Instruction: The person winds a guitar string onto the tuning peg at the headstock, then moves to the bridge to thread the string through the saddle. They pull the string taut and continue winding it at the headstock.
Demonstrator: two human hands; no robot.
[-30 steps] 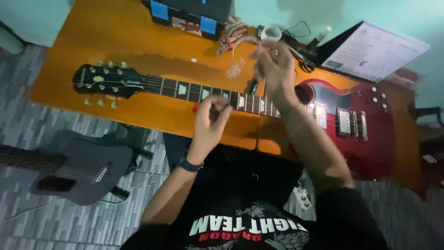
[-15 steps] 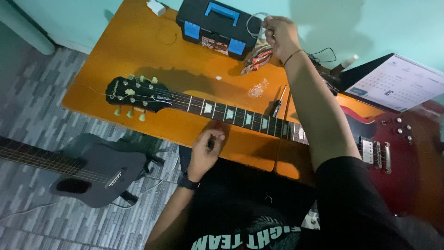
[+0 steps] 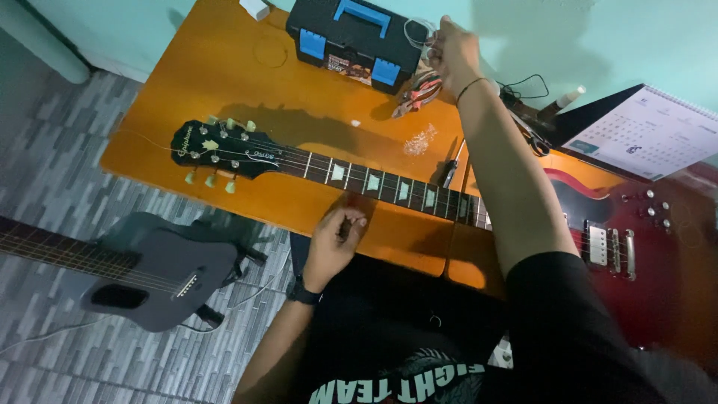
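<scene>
A red electric guitar [image 3: 613,247] lies across the orange table [image 3: 224,82], its black headstock [image 3: 213,150] to the left and its neck [image 3: 381,187] running right. My right hand [image 3: 452,49] is stretched to the back of the table, fingers pinched on a coil of thin wire [image 3: 417,31] beside the black and blue toolbox [image 3: 351,37]. My left hand [image 3: 336,239] rests at the table's near edge below the neck, closed on a small dark object I cannot identify.
Pliers with red handles [image 3: 419,93] lie right of the toolbox. A screwdriver [image 3: 452,161] lies by the neck. A desk calendar [image 3: 643,131] stands at the back right, with cables near it. A grey acoustic guitar [image 3: 142,277] lies on the floor at left.
My right hand reached from above the neck out to the back of the table with the wire coil. My left hand dropped from the neck to the table's near edge. The view shifted.
</scene>
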